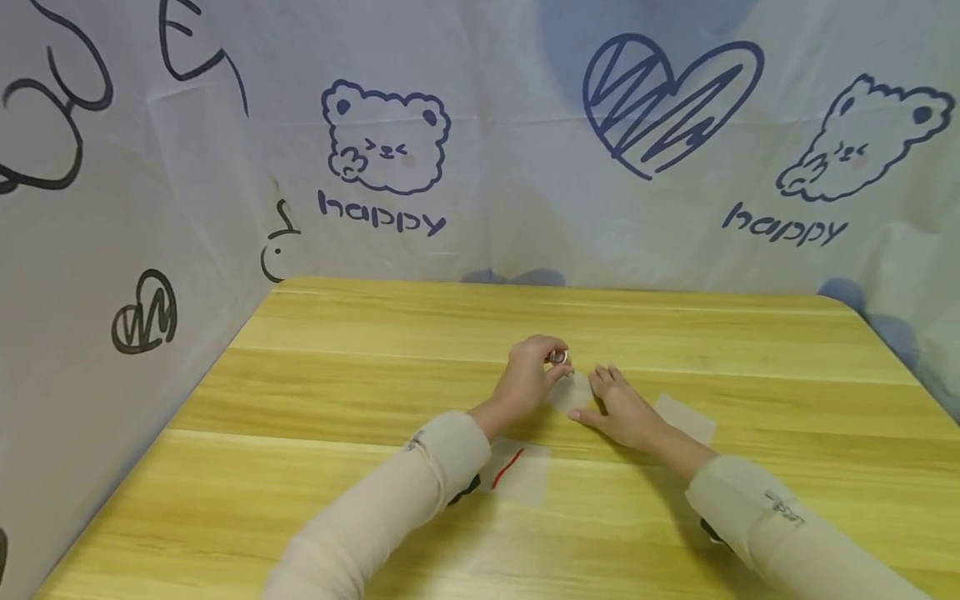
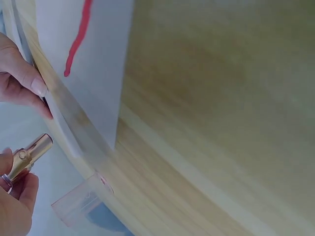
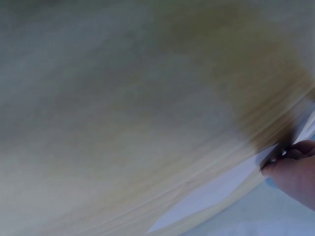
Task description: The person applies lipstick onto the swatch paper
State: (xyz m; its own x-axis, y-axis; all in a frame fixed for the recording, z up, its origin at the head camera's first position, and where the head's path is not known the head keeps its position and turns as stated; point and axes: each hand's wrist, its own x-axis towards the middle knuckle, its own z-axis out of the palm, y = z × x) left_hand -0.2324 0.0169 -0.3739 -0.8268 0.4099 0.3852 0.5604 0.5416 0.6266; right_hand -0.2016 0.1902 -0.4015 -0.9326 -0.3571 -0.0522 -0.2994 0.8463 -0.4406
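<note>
My left hand (image 1: 527, 375) grips a gold lipstick tube (image 2: 35, 151) between thumb and fingers, above a small white paper sheet (image 1: 567, 398). The tube's end shows as a small round in the head view. My right hand (image 1: 624, 411) lies on the right side of that sheet, fingers extended and thumb spread towards the left. Nearer the front, beside the left sleeve, another sheet (image 1: 531, 479) bears a red stroke (image 1: 507, 468). In the left wrist view this stroke looks thick and slightly wavy.
A third white sheet (image 1: 688, 418) lies right of the right hand, partly behind the forearm. A clear, pink-edged object (image 2: 81, 199) appears near the table edge in the left wrist view; its kind is unclear. The wooden table (image 1: 405, 325) meets a drawn-on cloth backdrop (image 1: 510, 192).
</note>
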